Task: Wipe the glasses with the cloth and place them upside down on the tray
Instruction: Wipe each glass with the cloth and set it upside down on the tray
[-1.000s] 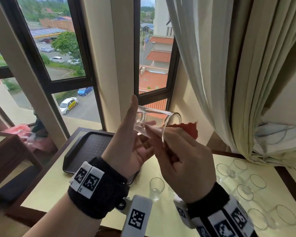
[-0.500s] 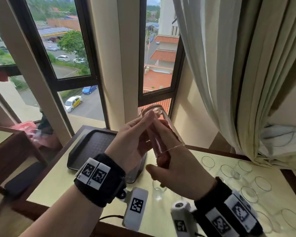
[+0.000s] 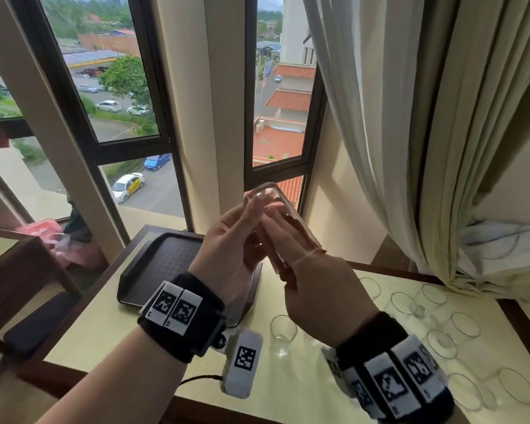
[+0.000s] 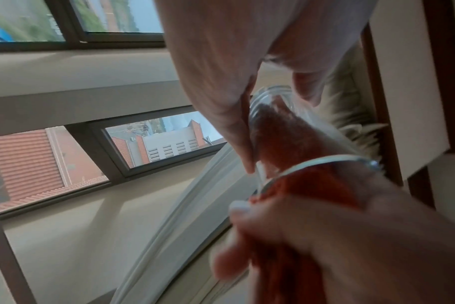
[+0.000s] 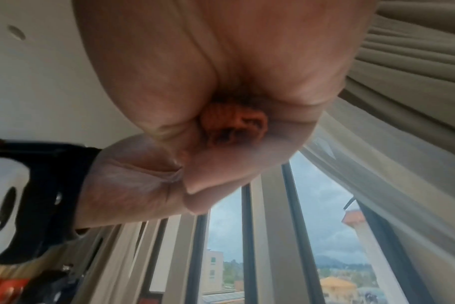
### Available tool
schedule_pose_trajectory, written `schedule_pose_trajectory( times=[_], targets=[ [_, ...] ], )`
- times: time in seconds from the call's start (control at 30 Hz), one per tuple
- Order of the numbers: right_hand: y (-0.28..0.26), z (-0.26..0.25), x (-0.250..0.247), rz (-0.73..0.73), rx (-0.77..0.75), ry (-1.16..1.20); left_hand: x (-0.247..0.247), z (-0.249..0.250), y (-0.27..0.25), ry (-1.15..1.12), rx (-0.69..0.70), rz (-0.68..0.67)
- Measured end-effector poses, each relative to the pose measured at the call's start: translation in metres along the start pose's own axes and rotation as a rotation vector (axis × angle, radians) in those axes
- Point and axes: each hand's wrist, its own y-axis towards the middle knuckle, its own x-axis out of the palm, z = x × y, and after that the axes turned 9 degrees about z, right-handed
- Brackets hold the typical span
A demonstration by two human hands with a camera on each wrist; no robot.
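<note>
A clear glass [image 3: 277, 209] is held up in front of the window, tilted with its base up and away and its mouth toward me. My left hand [image 3: 237, 240] grips its side between thumb and fingers. My right hand [image 3: 322, 286] holds the orange cloth, its fingers pushed into the glass's mouth. The left wrist view shows the cloth [image 4: 294, 144] stuffed inside the glass [image 4: 312, 127], past the rim. In the right wrist view a bunch of cloth [image 5: 234, 123] sits in the curled palm. The dark tray [image 3: 159, 264] lies on the table below, nothing visible on its exposed part.
Several upright glasses [image 3: 441, 335] stand on the right of the yellow table [image 3: 104, 332], one small glass [image 3: 283, 327] nearer the middle. A curtain [image 3: 410, 148] hangs at the right, windows straight ahead. A wooden chair [image 3: 28, 270] stands at the left.
The glass has turned from lying sideways with its mouth to the right to base up and away. My right fingers have pushed the cloth inside. Both hands sit slightly lower.
</note>
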Motion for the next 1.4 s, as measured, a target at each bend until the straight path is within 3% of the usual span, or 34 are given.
schedule_pose_trajectory(
  times=[0.03, 0.1, 0.27, 0.33, 0.4, 0.47, 0.53, 0.6, 0.67, 0.83, 0.97, 1.13, 1.3, 1.4],
  targets=[
    [0.001, 0.001, 0.003, 0.004, 0.018, 0.008, 0.001, -0.002, -0.001, -0.003, -0.011, -0.007],
    [0.001, -0.001, 0.005, -0.006, 0.065, 0.238, 0.002, -0.004, -0.003, -0.024, -0.024, -0.019],
    [-0.01, -0.006, 0.0, -0.134, 0.383, 1.331, -0.002, -0.008, 0.0, -0.061, -0.021, -0.083],
    [-0.013, -0.004, -0.001, -0.148, 0.445, 1.554, -0.001, -0.008, 0.003, -0.089, -0.003, -0.088],
    [-0.014, -0.002, 0.001, -0.13, 0.437, 1.435, -0.001, -0.005, 0.006, -0.12, 0.007, -0.039],
    [-0.01, 0.0, 0.0, -0.049, 0.304, 0.897, -0.002, -0.001, 0.008, -0.138, 0.027, 0.008],
    [-0.004, 0.002, -0.001, 0.036, 0.063, 0.295, -0.001, -0.002, 0.008, -0.102, 0.06, 0.006],
    [0.001, 0.007, 0.0, 0.051, 0.018, 0.08, 0.004, -0.006, 0.005, -0.045, 0.074, -0.012],
    [0.0, 0.016, 0.007, 0.061, 0.026, 0.179, 0.007, -0.015, 0.002, -0.022, 0.069, -0.021],
    [-0.017, 0.026, 0.008, -0.104, 0.379, 1.196, 0.007, -0.029, -0.001, 0.022, 0.062, 0.004],
    [-0.024, 0.035, 0.009, -0.118, 0.568, 1.654, 0.002, -0.038, 0.001, 0.046, 0.125, 0.009],
    [-0.038, 0.045, 0.014, -0.147, 0.609, 1.789, -0.013, -0.035, 0.005, 0.049, 0.196, 0.087],
    [-0.049, 0.048, 0.03, -0.203, 0.639, 1.723, -0.037, -0.027, -0.008, 0.084, 0.256, 0.229],
    [-0.052, 0.047, 0.045, -0.146, 0.617, 1.491, -0.054, -0.025, -0.019, 0.122, 0.285, 0.332]
  ],
)
